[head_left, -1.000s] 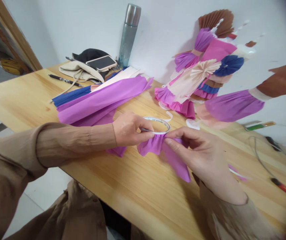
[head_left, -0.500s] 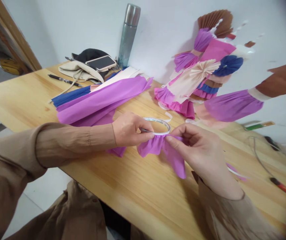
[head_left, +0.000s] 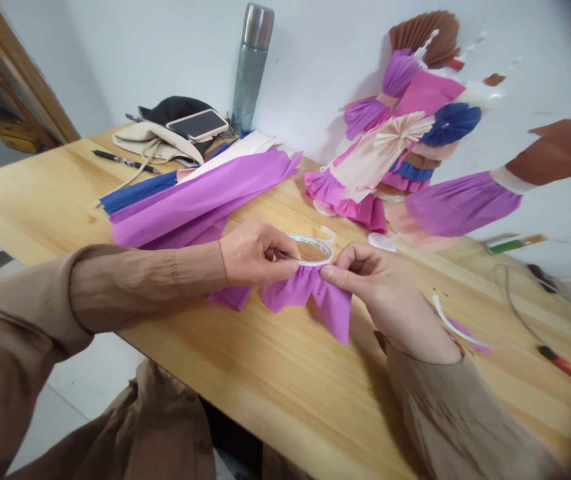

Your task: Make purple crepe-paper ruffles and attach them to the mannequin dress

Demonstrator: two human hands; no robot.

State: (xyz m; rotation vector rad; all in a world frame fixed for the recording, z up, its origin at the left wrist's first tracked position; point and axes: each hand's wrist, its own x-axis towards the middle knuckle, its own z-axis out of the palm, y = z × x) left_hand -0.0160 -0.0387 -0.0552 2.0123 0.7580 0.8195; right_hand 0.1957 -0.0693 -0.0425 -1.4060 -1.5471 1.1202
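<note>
One wooden table [head_left: 275,380] fills most of the view. Two sleeved forearms come in over its near edge and meet near the middle. The left hand [head_left: 252,253] lies knuckles-up with its fingers curled in and closed, thumb and fingertips pinching the gathered top edge of a purple ruffle [head_left: 310,293]. The right hand [head_left: 380,290] faces it, wrist low on the wood. Its thumb and forefinger are closed on the same edge just beside the left fingertips, and the other fingers are loosely bent behind.

Against the wall stands one paper figure [head_left: 395,147] of pleated fans in purple, pink, blue, cream and brown. One pile of folded crepe sheets [head_left: 200,197] lies to the left of the hands (purple on top, blue and cream showing beneath).

The single ruffle hangs fanned out from the pinch onto the table, just in front of one tape roll [head_left: 315,237], whose near rim it touches. Further back are one steel flask [head_left: 249,67], one phone [head_left: 196,124] and one pen [head_left: 122,161].
</note>
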